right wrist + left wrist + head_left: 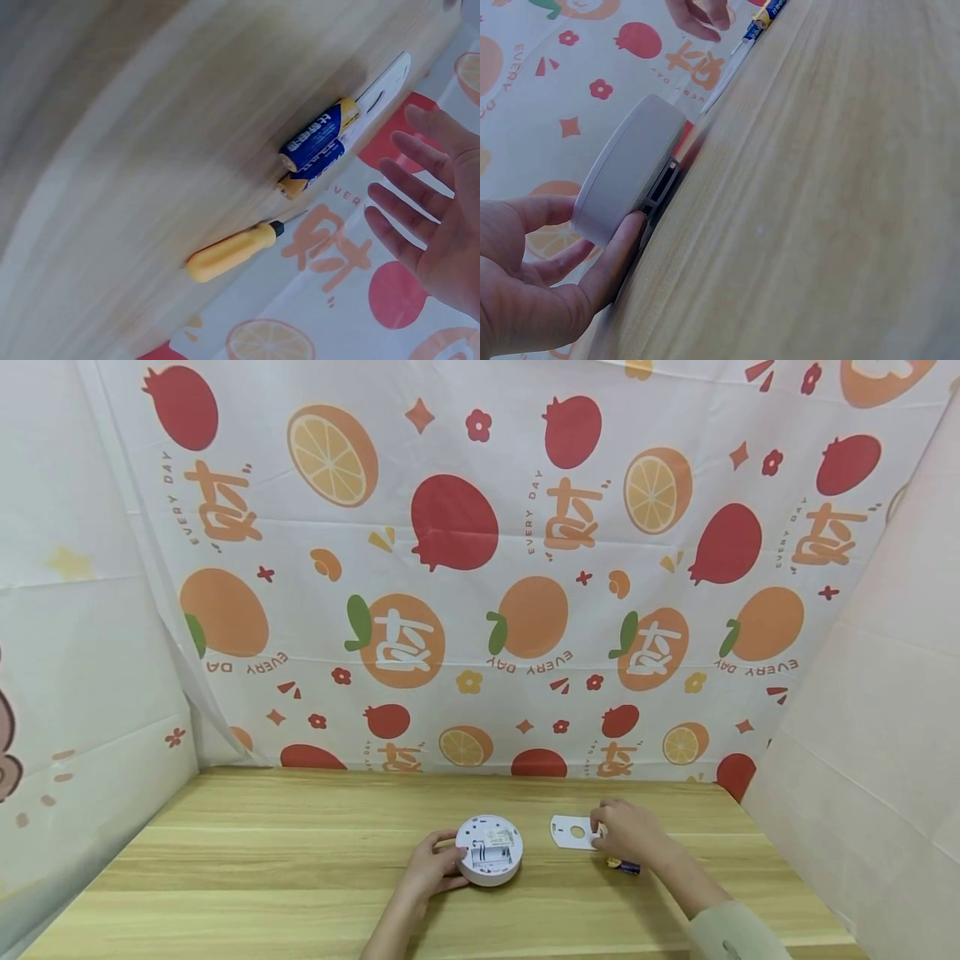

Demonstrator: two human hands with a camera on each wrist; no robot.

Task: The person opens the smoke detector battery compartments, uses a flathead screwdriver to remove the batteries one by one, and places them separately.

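From the head camera I am seeing my left hand (431,864) gripping the round white device (489,849), which is lying back-up near the middle of the tabletop (262,860), toward its front edge. My right hand (626,832) is hovering over the white cover plate (572,832) just right of it.

At the left wrist, thumb and fingers (619,247) are clasping the device's (626,169) rim.

At the right wrist, my right hand (431,206) is spreading, released, fingers straight, beside two blue batteries (315,142) and a yellow-handled screwdriver (232,251) lying on the wood.
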